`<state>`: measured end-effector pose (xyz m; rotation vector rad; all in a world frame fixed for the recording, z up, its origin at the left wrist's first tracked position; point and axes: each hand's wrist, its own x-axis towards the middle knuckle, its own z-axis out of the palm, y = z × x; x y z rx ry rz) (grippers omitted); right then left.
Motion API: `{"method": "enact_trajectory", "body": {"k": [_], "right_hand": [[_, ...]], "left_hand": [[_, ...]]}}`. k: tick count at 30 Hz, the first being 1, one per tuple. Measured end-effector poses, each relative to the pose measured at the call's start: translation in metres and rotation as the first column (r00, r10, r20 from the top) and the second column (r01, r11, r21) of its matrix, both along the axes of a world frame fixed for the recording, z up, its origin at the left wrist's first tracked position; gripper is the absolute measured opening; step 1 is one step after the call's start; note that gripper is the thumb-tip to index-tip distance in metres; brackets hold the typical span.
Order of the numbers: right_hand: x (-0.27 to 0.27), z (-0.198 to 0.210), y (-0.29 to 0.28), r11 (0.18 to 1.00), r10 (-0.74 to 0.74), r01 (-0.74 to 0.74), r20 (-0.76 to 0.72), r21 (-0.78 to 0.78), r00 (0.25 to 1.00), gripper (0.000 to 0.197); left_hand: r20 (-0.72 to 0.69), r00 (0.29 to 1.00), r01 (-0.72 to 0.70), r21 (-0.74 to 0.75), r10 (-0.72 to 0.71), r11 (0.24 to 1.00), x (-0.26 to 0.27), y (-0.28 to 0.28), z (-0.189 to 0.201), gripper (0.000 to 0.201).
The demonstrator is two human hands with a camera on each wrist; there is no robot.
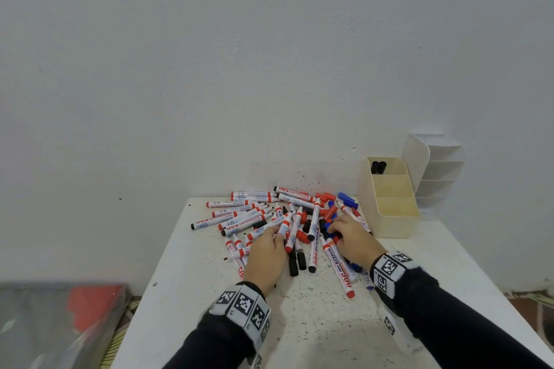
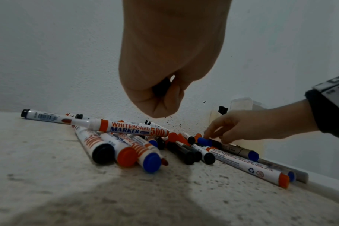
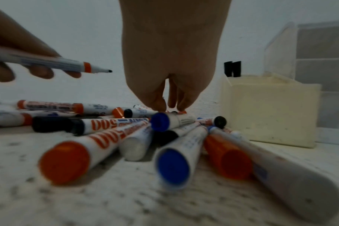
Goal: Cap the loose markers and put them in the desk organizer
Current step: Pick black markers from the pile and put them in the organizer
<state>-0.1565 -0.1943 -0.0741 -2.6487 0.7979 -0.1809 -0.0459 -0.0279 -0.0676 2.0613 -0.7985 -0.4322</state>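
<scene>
My left hand [image 3: 19, 64] gripped an uncapped marker [image 3: 54, 63], nib exposed. My right hand [image 1: 355, 238], fingers curled, pinched among loose caps [image 1: 329, 214] in the pile, at 9 o'clock of the organizer [image 1: 389, 204] on the bench [image 1: 314, 323]. Risk: a mismatched cap colour, or ink smearing from the bare nib.
</scene>
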Motion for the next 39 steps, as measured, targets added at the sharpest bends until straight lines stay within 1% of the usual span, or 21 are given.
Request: {"method": "enact_trajectory", "body": {"k": [3, 4, 5, 7, 9, 11, 13, 17, 19, 20, 21, 23, 24, 26, 27, 28, 31, 34, 36, 37, 39], "right_hand": [[0.007, 0.005, 0.023, 0.988, 0.056, -0.043, 0.089, -0.145, 0.994, 0.021], [0.01, 0.01, 0.034, 0.983, 0.09, -0.076, 0.08, -0.165, 0.993, 0.018], [0.013, 0.012, 0.045, 0.982, 0.115, -0.108, 0.035, -0.155, 0.993, 0.019], [0.021, 0.014, 0.064, 0.983, 0.117, -0.132, -0.113, -0.129, 0.987, 0.026], [0.028, 0.011, 0.076, 0.976, 0.109, -0.141, -0.191, -0.164, 0.975, 0.031], [0.032, 0.008, 0.084, 0.976, 0.096, -0.133, -0.204, -0.175, 0.974, 0.031], [0.034, 0.008, 0.087, 0.98, 0.076, -0.109, -0.193, -0.165, 0.978, 0.02], [0.032, 0.011, 0.087, 0.998, 0.034, -0.043, -0.172, -0.052, 0.985, 0.012], [0.029, 0.011, 0.085, 1.0, 0.003, -0.008, -0.156, -0.029, 0.988, 0.028], [0.028, 0.011, 0.085, 1.0, -0.006, 0.001, -0.161, -0.031, 0.987, 0.031], [0.027, 0.011, 0.085, 0.999, 0.001, -0.008, -0.166, -0.043, 0.986, 0.031], [0.027, 0.011, 0.089, 0.998, 0.01, -0.023, -0.186, -0.067, 0.983, 0.02], [0.028, 0.01, 0.09, 0.997, 0.009, -0.024, -0.199, -0.074, 0.98, 0.019], [0.03, 0.008, 0.092, 0.997, -0.002, -0.017, -0.22, -0.081, 0.975, 0.026], [0.03, 0.009, 0.092, 0.997, -0.003, -0.013, -0.214, -0.07, 0.977, 0.02], [0.029, 0.011, 0.093, 0.998, 0.011, -0.022, -0.19, -0.056, 0.982, 0.01], [0.022, 0.015, 0.089, 0.998, -0.006, 0.011, -0.075, 0.068, 0.997, 0.03], [0.02, 0.021, 0.078, 0.962, -0.094, 0.054, 0.138, 0.269, 0.986, 0.021], [0.021, 0.024, 0.068, 0.903, -0.184, 0.036, 0.308, 0.428, 0.933, 0.014], [0.022, 0.026, 0.064, 0.875, -0.227, 0.016, 0.382, 0.484, 0.896, 0.016], [0.023, 0.03, 0.059, 0.859, -0.287, 0.006, 0.47, 0.513, 0.835, 0.019]], "left_hand": [[0.012, 1.0, -0.005, -0.009, 0.005, 1.0, 0.0, 0.001, -0.001, 0.039], [0.014, 1.0, -0.009, -0.014, 0.009, 1.0, 0.0, 0.001, -0.001, 0.038], [0.013, 1.0, -0.013, -0.018, 0.013, 1.0, 0.0, 0.001, -0.001, 0.037], [0.003, 1.0, -0.024, -0.019, 0.024, 1.0, -0.001, 0.001, -0.002, 0.036], [-0.004, 0.999, -0.034, -0.011, 0.034, 0.999, -0.002, 0.002, -0.001, 0.036], [0.01, 0.999, -0.038, -0.007, 0.038, 0.999, -0.002, 0.004, 0.0, 0.037], [0.017, 0.999, -0.038, -0.004, 0.038, 0.999, -0.003, 0.006, 0.0, 0.037], [0.013, 1.0, -0.024, 0.0, 0.024, 1.0, -0.004, 0.008, -0.001, 0.036], [0.009, 1.0, -0.024, -0.004, 0.024, 1.0, -0.005, 0.008, -0.001, 0.036], [0.011, 1.0, -0.023, -0.008, 0.023, 1.0, -0.006, 0.008, -0.001, 0.035], [0.012, 1.0, -0.021, -0.012, 0.021, 1.0, -0.006, 0.008, -0.001, 0.035], [0.014, 1.0, -0.021, -0.023, 0.021, 1.0, -0.008, 0.008, 0.0, 0.035], [0.014, 1.0, -0.022, -0.027, 0.023, 0.999, -0.008, 0.008, 0.0, 0.035], [0.019, 1.0, -0.02, -0.029, 0.02, 0.999, -0.009, 0.007, 0.001, 0.036], [0.021, 1.0, -0.017, -0.029, 0.018, 0.999, -0.009, 0.007, 0.002, 0.036], [0.021, 1.0, -0.017, -0.027, 0.017, 0.999, -0.009, 0.007, 0.002, 0.036], [0.012, 1.0, -0.021, -0.023, 0.021, 1.0, -0.009, 0.007, 0.002, 0.036], [0.015, 1.0, -0.019, -0.011, 0.019, 1.0, -0.009, 0.01, 0.001, 0.034], [0.037, 0.999, -0.01, -0.001, 0.01, 1.0, -0.009, 0.012, 0.0, 0.034], [0.048, 0.999, -0.003, 0.003, 0.003, 1.0, -0.009, 0.012, 0.0, 0.034], [0.062, 0.998, 0.009, 0.011, -0.009, 1.0, -0.008, 0.013, 0.0, 0.036]]}}
